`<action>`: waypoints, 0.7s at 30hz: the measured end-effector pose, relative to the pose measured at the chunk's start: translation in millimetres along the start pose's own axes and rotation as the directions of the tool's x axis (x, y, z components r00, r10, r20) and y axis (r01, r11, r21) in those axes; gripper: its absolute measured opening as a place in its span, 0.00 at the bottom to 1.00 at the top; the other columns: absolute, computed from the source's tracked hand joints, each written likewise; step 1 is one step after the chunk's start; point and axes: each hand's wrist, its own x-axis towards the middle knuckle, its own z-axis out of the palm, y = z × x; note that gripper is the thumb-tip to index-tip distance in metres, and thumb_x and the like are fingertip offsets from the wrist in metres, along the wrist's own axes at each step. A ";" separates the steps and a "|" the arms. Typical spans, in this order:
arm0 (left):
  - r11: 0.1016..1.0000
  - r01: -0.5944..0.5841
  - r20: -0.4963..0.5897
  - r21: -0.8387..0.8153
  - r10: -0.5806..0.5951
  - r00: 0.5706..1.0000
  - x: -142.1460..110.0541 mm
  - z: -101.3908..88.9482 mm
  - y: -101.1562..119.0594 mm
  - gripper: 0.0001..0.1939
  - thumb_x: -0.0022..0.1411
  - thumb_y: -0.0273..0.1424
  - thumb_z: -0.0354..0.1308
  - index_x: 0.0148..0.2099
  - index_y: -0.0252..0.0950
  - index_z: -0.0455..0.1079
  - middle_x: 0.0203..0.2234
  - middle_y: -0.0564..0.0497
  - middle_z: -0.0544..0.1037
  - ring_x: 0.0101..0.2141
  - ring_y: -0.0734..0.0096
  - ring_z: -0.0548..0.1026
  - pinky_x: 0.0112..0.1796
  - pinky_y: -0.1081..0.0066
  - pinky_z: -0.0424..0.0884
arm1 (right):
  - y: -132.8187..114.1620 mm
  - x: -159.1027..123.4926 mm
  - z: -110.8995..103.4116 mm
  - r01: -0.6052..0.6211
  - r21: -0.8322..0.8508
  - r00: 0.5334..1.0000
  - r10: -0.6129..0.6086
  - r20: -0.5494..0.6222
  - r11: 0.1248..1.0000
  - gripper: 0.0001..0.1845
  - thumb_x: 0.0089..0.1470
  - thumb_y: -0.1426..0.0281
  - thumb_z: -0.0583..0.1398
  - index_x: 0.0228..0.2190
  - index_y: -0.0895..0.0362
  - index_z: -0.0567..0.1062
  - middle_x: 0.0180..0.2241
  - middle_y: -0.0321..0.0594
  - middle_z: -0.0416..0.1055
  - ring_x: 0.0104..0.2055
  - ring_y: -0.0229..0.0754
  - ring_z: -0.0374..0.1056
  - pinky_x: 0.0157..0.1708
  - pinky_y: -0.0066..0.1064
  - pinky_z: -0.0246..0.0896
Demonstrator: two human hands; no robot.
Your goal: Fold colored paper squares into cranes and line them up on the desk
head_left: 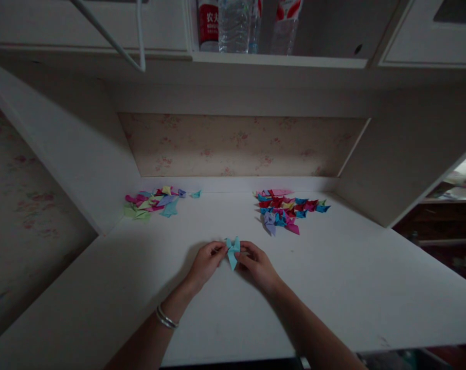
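Between my two hands is a folded turquoise paper figure [232,253], with two upright points at the top and a pointed tail toward me. My left hand [210,259] pinches its left side between thumb and fingers; a silver bracelet circles that wrist. On the other side, my right hand [257,262] grips the figure's right edge, the thumb lying on its front. A loose pile of coloured folded papers [151,204] lies at the back left. Toward the back right, several folded paper figures [289,208] in red, blue, pink and purple sit in rough rows.
The white desktop [140,288] is closed in by side panels and a floral back wall [236,146]. Overhead, a shelf [279,60] holds several plastic bottles [234,25]. A white bent rod [113,41] hangs at the upper left.
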 end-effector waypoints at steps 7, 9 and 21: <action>0.999 0.018 -0.039 -0.042 -0.020 0.999 -1.2 1.5 4.7 0.21 0.53 0.43 0.61 0.41 0.32 0.73 0.23 0.52 0.72 0.20 0.77 0.62 0.22 0.75 0.57 | 0.4 -0.5 -1.7 0.005 -0.030 1.000 -0.005 0.005 1.000 0.18 0.49 0.60 0.64 0.42 0.54 0.74 0.34 0.38 0.71 0.26 0.34 0.64 0.25 0.26 0.59; 0.998 0.026 -0.032 -0.053 -0.027 0.999 -1.7 0.4 8.4 0.22 0.52 0.43 0.61 0.43 0.32 0.73 0.23 0.52 0.72 0.20 0.77 0.62 0.22 0.75 0.57 | -0.1 -0.8 -1.8 0.008 -0.036 1.000 -0.008 0.005 0.999 0.18 0.49 0.61 0.64 0.41 0.54 0.74 0.34 0.37 0.70 0.26 0.34 0.64 0.25 0.27 0.60; 0.999 0.046 0.020 0.005 -0.046 0.999 1.0 -10.7 20.5 0.21 0.49 0.45 0.64 0.38 0.32 0.75 0.23 0.51 0.74 0.21 0.76 0.65 0.21 0.76 0.57 | 1.9 -0.3 -1.8 0.007 -0.016 1.000 -0.007 0.002 1.000 0.19 0.48 0.59 0.64 0.41 0.53 0.74 0.33 0.36 0.70 0.24 0.32 0.62 0.23 0.27 0.59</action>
